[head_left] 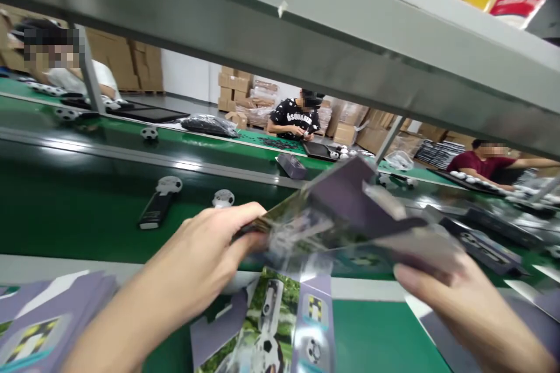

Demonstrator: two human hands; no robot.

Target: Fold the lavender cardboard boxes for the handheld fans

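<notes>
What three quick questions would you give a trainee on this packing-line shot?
1. Which hand is nearer the stack of printed cards at the lower left of the view?
2. True or false: the left hand and the right hand both hold the printed card up above the green conveyor belt.
3. What colour is the shirt of the co-worker at the far right of the view? A) maroon B) white C) yellow

Key: 1. The left hand. 2. True. 3. A.
</notes>
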